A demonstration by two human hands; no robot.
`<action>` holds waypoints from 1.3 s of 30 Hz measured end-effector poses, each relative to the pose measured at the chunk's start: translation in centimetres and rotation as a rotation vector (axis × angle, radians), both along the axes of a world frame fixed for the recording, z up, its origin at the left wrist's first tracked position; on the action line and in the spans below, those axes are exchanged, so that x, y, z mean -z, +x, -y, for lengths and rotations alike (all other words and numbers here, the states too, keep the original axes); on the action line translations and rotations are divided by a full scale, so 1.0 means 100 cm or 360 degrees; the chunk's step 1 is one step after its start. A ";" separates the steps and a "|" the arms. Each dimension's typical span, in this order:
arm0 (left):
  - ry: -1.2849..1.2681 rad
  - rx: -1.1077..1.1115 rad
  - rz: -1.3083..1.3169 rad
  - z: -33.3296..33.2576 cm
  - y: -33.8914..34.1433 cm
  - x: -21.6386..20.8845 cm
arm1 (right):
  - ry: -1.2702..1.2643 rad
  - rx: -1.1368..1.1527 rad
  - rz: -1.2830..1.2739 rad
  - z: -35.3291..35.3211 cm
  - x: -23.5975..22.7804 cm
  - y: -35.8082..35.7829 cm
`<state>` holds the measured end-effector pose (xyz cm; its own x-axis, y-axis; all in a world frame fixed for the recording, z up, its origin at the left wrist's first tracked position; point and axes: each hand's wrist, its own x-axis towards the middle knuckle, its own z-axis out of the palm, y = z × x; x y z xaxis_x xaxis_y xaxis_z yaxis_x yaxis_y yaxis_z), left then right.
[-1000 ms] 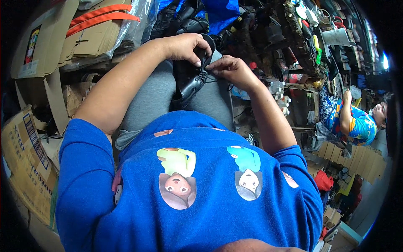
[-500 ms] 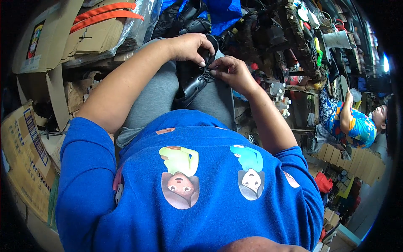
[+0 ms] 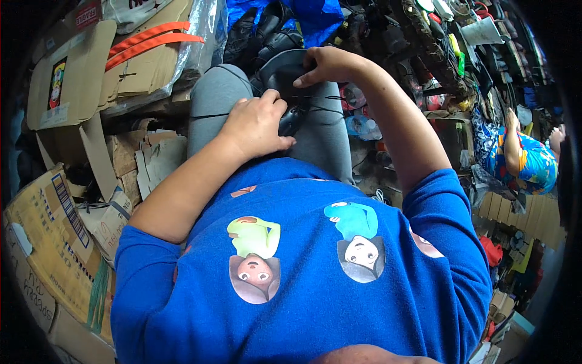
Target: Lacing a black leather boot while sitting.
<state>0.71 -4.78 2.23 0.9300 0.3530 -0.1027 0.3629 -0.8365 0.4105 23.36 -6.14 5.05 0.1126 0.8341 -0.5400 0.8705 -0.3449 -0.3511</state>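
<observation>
In the head view, the black shoe is sitting between the person's grey-clad thighs, its opening facing away from the body. Half a second ago both hands were pinching close together at its lacing; now they are working apart. The left hand is lying lower, over the shoe's front, its fingers bending; I cannot tell whether its grip is pinching anything. The right hand is reaching to the shoe's upper rim, thumb standing apart from the curled fingers; whether that grip is pressing on the rim I cannot tell. Dark lace is now trailing across both thighs.

Printed lettering and a striped code are showing on the yellowish carton at the left, and writing is showing on the white bag above; both are left uncopied.

Counting: one shoe is resting between the thighs, two orange strips are lying on the cardboard, and one co-worker is sitting at the right. More black shoes are lying beyond the knees, overlapping too much for counting.
</observation>
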 end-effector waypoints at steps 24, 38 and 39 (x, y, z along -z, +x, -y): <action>-0.0595 -0.0243 0.0397 -0.049 0.013 0.008 | 0.0341 0.0714 -0.0989 0.081 0.022 -0.024; -0.0669 0.0022 -0.0283 -0.074 0.042 0.018 | 0.0323 0.0091 0.0052 0.059 0.014 -0.021; -0.0380 -0.0042 -0.0441 -0.069 0.045 0.013 | 0.0326 0.0090 0.0049 0.056 0.014 -0.022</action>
